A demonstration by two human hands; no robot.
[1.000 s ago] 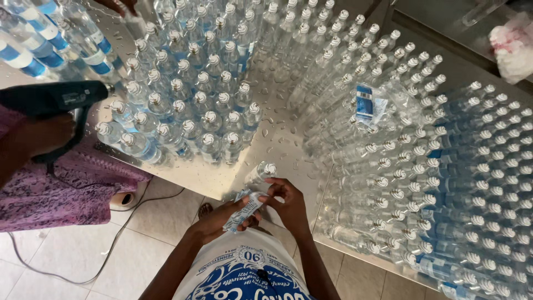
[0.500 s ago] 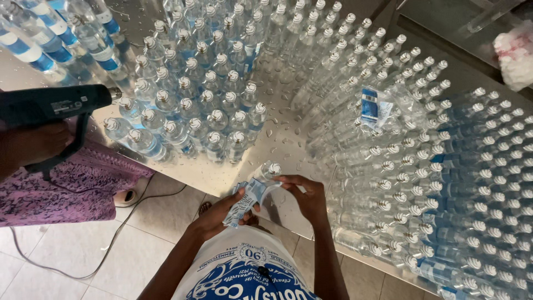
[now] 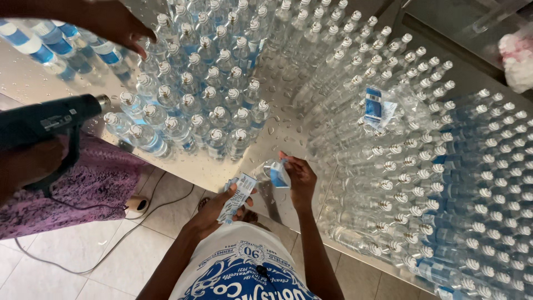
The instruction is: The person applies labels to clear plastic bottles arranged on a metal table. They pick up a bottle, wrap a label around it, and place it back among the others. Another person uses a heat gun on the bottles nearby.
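**Label sleeves in hand at the bottle counter**

Left hand [image 3: 214, 214]: fingers pinched shut on a flat stack of label sleeves [image 3: 236, 197], white and blue, held edge-up near the belly, likely so the next one peels off easily. Right hand [image 3: 297, 178]: fingers closed narrow on one opened sleeve [image 3: 273, 173], clear with a blue patch, lifted just above the counter [image 3: 277, 133] edge. The two hands sit close together, not touching.

Counter is shiny metal, wet with droplets. A block of clear bottles [image 3: 197, 105] with white caps stands upright just beyond the hands; a much larger mass of the same bottles [image 3: 444, 178] fills the right side, packed cap to cap. A loose blue-and-white sleeve [image 3: 377, 108] sits on top of that mass.

Co-worker at left: one hand [image 3: 30, 164] grips a black heat gun [image 3: 47, 119], nozzle aimed at the near bottle block; another hand [image 3: 116, 22] reaches over the far bottles. A cable [image 3: 166, 203] trails across the tiled floor [image 3: 111, 250].
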